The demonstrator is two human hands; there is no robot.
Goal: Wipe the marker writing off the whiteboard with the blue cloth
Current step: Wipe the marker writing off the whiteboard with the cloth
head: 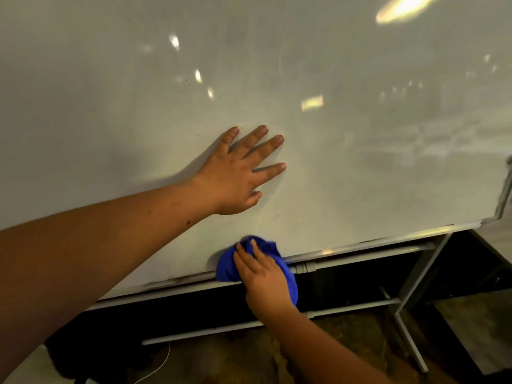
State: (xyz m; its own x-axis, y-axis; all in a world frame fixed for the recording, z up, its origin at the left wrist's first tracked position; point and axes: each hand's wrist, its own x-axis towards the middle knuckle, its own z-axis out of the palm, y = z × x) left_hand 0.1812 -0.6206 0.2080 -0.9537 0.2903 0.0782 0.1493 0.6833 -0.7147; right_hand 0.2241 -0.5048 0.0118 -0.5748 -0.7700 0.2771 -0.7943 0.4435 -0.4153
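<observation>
The right hand [263, 278] is pressing the bunched blue cloth [225, 268] against the glossy white whiteboard [360, 176] at 6 o'clock, right on its bottom edge. The left hand [235, 178] is lying flat, fingers spread, empty, at 11 o'clock from the cloth. No writing visible.

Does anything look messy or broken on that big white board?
Nothing looks broken. The whiteboard shows no clear writing, only dark grime along its bottom frame. The right hand presses the blue cloth there; the left hand rests flat above.
</observation>
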